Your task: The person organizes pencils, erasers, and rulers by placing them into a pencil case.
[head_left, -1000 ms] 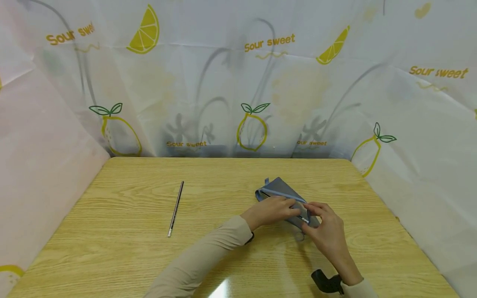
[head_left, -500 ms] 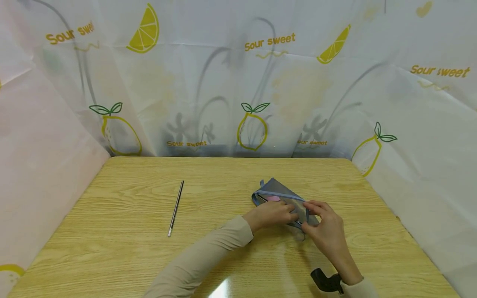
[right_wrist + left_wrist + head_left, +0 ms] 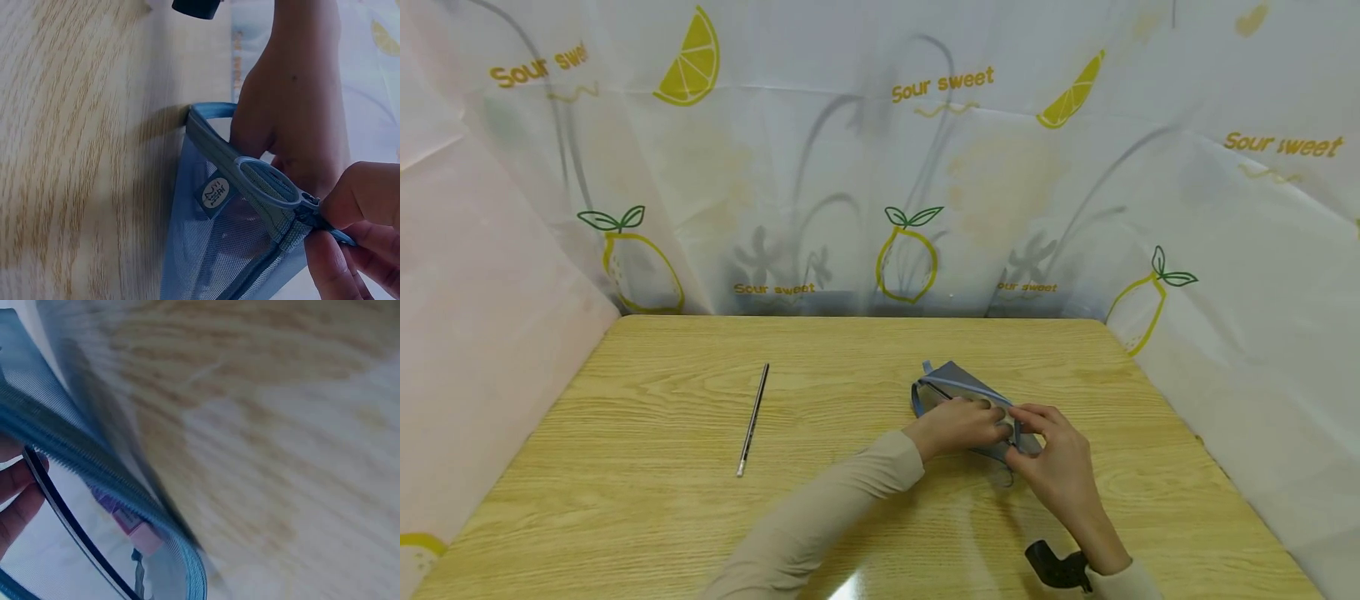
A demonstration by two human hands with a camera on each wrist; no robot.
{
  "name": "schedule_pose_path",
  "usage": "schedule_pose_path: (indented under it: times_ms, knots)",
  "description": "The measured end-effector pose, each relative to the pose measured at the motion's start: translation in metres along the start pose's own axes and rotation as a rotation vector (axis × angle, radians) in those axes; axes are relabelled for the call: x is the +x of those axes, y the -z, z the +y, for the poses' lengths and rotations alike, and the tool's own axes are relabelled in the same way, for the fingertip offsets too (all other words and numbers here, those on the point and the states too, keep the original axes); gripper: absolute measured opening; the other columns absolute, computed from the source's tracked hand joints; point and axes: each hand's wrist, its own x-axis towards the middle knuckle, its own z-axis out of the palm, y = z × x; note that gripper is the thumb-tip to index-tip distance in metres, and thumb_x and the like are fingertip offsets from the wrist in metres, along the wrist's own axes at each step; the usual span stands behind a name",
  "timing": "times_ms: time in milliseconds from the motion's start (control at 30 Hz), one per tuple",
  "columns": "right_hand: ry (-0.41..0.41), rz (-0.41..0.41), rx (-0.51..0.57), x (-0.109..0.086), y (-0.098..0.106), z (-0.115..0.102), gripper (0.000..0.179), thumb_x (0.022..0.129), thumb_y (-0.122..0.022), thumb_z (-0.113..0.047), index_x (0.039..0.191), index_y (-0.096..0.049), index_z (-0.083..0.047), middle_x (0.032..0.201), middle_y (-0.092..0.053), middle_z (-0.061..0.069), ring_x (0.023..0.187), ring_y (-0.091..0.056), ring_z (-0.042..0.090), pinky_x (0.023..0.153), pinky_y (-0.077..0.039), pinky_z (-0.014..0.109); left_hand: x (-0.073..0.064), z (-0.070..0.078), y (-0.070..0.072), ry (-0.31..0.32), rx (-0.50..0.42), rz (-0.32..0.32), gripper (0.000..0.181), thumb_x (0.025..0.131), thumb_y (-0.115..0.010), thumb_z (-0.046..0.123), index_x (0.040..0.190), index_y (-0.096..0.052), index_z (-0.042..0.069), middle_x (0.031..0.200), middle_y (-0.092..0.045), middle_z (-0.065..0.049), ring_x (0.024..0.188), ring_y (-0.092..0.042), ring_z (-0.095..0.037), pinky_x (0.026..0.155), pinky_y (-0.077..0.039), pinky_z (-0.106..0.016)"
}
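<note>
A blue mesh zip pencil case [image 3: 953, 377] lies tilted on the right half of the table, its zip open. My left hand [image 3: 962, 427] reaches in through the opening. In the left wrist view its fingers [image 3: 17, 509] pinch a dark pencil [image 3: 76, 527] near one end, inside the case. Beyond the pencil, against the mesh, sits a pink and purple block like an eraser [image 3: 145, 537]. My right hand [image 3: 1063, 462] pinches the case's corner at the zip end, beside the ring-shaped zip pull [image 3: 242, 167]. A round-printed label [image 3: 215, 195] shows on the case's side.
Another dark pencil [image 3: 752, 421] with a white eraser end lies on the left half of the wooden table [image 3: 625, 467]. A lemon-printed sheet [image 3: 820, 167] stands around the table's back and sides. A black device [image 3: 1058, 567] is on the right wrist.
My left hand has shifted slightly left, then back right and deeper into the case. The pink block seen half a second ago is now covered in the head view. My right hand keeps its grip.
</note>
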Motion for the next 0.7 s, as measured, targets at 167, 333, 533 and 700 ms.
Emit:
schedule_pose_path:
  times_ms: [167, 333, 533, 700]
  knots:
    - [-0.013, -0.002, 0.001, -0.001, 0.001, 0.001, 0.045, 0.064, -0.077, 0.012, 0.108, -0.071, 0.004, 0.110, -0.063, 0.015, 0.082, -0.065, 0.026, 0.038, -0.031, 0.023, 0.006, 0.003, -0.004, 0.023, -0.022, -0.018, 0.026, 0.103, -0.048, 0.025, 0.123, -0.065, 0.031, 0.112, -0.062, 0.010, 0.095, -0.061, -0.009, 0.066, -0.053, -0.022]
    - [-0.025, -0.008, 0.005, -0.001, 0.003, 0.000, 0.045, 0.064, -0.076, 0.012, 0.108, -0.071, 0.005, 0.111, -0.063, 0.016, 0.083, -0.065, 0.027, 0.039, -0.032, 0.022, 0.007, 0.005, -0.007, 0.039, -0.031, -0.033, 0.026, 0.103, -0.049, 0.023, 0.122, -0.066, 0.032, 0.110, -0.062, 0.010, 0.094, -0.062, -0.009, 0.064, -0.052, -0.020]
    - [-0.004, 0.014, -0.004, -0.001, 0.003, 0.001, 0.045, 0.063, -0.078, 0.012, 0.107, -0.071, 0.005, 0.109, -0.063, 0.015, 0.082, -0.064, 0.025, 0.044, -0.037, 0.023, 0.004, 0.004, -0.005, 0.055, -0.019, 0.009, 0.024, 0.102, -0.051, 0.022, 0.115, -0.069, 0.032, 0.106, -0.063, 0.010, 0.088, -0.062, -0.007, 0.060, -0.051, -0.018]
    - [0.015, 0.050, -0.014, 0.000, 0.001, 0.001, 0.045, 0.061, -0.082, 0.009, 0.105, -0.072, 0.005, 0.106, -0.064, 0.013, 0.080, -0.064, 0.025, 0.049, -0.041, 0.026, -0.004, -0.002, -0.001, 0.059, -0.014, 0.056, 0.022, 0.102, -0.052, 0.018, 0.111, -0.070, 0.028, 0.104, -0.064, 0.007, 0.086, -0.062, -0.008, 0.061, -0.051, -0.018]
